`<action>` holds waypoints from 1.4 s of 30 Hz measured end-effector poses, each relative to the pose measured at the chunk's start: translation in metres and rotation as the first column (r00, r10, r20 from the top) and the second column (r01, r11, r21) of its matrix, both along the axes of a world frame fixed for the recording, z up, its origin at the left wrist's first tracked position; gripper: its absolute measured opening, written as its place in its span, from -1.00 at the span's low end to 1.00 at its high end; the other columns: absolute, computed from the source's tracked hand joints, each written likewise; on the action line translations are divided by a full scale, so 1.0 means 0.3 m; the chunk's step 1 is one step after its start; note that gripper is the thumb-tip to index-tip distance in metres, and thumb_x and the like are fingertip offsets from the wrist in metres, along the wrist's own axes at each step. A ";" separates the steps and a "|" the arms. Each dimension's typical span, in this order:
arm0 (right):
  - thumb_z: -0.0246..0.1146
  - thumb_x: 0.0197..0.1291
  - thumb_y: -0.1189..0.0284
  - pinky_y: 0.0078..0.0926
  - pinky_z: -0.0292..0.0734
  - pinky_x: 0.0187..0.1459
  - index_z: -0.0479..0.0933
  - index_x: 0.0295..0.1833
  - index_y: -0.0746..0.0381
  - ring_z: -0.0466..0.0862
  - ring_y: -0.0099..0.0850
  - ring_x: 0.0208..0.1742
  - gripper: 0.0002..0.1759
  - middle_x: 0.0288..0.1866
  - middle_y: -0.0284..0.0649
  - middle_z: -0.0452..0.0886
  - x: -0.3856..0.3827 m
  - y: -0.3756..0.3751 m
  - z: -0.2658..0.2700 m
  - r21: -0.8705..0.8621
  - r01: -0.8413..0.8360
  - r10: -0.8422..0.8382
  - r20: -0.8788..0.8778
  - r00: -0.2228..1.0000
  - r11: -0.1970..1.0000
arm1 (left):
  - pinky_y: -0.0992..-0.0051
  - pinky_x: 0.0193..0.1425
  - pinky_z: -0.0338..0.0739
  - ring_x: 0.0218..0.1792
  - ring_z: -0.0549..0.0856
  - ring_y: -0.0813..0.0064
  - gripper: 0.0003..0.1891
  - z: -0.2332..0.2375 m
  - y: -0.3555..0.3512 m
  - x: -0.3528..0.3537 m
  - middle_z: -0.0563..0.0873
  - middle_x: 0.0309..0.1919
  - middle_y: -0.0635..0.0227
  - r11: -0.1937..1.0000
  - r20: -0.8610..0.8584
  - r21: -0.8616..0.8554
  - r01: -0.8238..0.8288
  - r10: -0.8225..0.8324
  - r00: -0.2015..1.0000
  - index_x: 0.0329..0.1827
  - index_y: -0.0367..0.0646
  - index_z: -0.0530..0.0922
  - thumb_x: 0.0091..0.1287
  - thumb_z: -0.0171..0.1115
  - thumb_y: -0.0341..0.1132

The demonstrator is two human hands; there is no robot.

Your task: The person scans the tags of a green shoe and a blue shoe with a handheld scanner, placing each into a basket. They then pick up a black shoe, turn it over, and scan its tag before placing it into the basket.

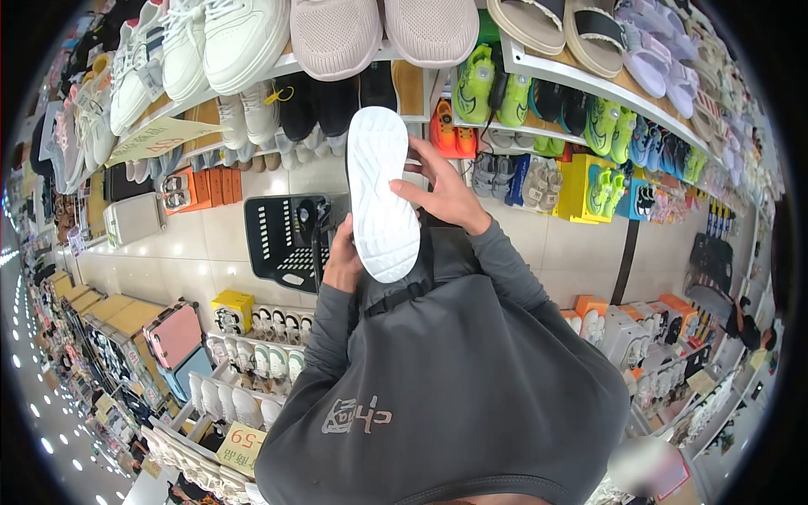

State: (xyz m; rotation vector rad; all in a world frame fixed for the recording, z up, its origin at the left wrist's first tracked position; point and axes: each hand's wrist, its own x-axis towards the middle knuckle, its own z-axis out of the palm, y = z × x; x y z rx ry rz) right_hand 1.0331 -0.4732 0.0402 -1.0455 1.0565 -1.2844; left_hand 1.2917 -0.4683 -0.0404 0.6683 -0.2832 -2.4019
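A sneaker (383, 198) is held up in front of my chest, its white, wavy-grooved sole turned toward me. Only a dark sliver of its upper shows along the left edge. My left hand (342, 257) grips the shoe's lower left side, with most of its fingers hidden behind it. At the right edge, my right hand (446, 189) has its thumb on the sole and its fingers reaching around the side. Above the shoe, a shelf carries light pink knit sneakers (337, 38) and white sneakers (244, 42).
A black shopping basket (273, 244) is left of my hands. Sandals (530, 25) and neon green shoes (475, 84) fill racks at upper right. Behind me are racks of white shoes (244, 408) and a pink suitcase (172, 332). Tiled floor (522, 240) shows between the rows.
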 end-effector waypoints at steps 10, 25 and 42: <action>0.50 0.33 0.39 -0.26 0.40 0.50 0.15 0.68 0.32 0.44 -0.31 0.54 -0.07 0.53 -0.13 0.41 -0.001 -0.004 -0.005 0.017 0.005 -0.005 0.019 1.000 1.000 | 0.11 0.51 0.52 0.38 0.65 0.11 -0.24 -0.018 -0.030 0.007 0.62 0.41 0.01 0.998 -0.043 -0.052 0.038 -0.040 0.998 0.54 -0.38 0.40 0.47 0.30 0.05; 0.42 0.39 0.52 -0.36 0.46 0.40 0.23 0.59 0.43 0.56 -0.39 0.36 -0.24 0.37 -0.16 0.55 -0.003 -0.003 -0.003 0.083 0.034 -0.037 0.037 0.999 0.996 | 0.12 0.52 0.52 0.39 0.65 0.15 -0.31 0.018 -0.041 -0.032 0.62 0.41 0.02 0.999 0.006 -0.049 0.024 -0.023 1.000 0.54 -0.37 0.39 0.54 0.26 -0.02; 0.43 0.41 0.45 -0.39 0.52 0.35 0.28 0.58 0.40 0.61 -0.40 0.32 -0.26 0.34 -0.14 0.59 0.000 0.007 -0.017 0.138 0.037 -0.040 0.022 0.999 0.990 | 0.25 0.45 0.55 0.34 0.68 0.26 -0.32 0.062 -0.043 -0.046 0.66 0.36 0.09 0.994 0.131 -0.068 0.086 -0.077 0.988 0.51 -0.36 0.42 0.53 0.28 -0.01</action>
